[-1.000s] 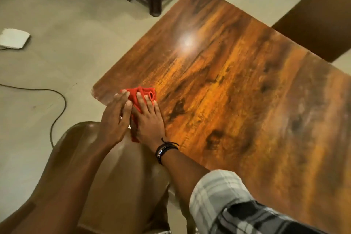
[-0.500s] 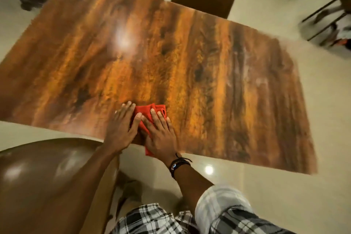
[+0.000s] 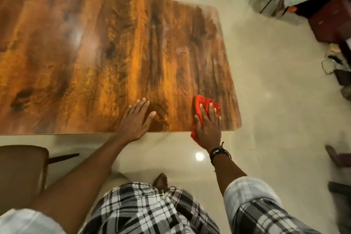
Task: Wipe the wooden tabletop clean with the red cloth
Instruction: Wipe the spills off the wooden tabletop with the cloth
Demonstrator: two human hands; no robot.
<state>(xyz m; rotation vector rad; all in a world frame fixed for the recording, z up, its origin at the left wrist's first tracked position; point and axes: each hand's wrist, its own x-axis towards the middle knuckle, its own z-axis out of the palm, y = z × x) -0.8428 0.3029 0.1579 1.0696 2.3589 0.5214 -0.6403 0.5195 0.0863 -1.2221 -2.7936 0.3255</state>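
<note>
Pressing flat on the red cloth (image 3: 199,105), the right hand (image 3: 208,127) lies with fingers spread at the near right corner of the wooden counter (image 3: 91,59). The cloth is bunched under the palm; its lower end hangs over the near edge. The left hand (image 3: 135,121) rests palm down on the bare wood to the left, fingers apart, holding nothing, well apart from the cloth. A dark band (image 3: 220,153) circles the right wrist. A brown chair (image 3: 20,169) stands near left on the pale floor.
</note>
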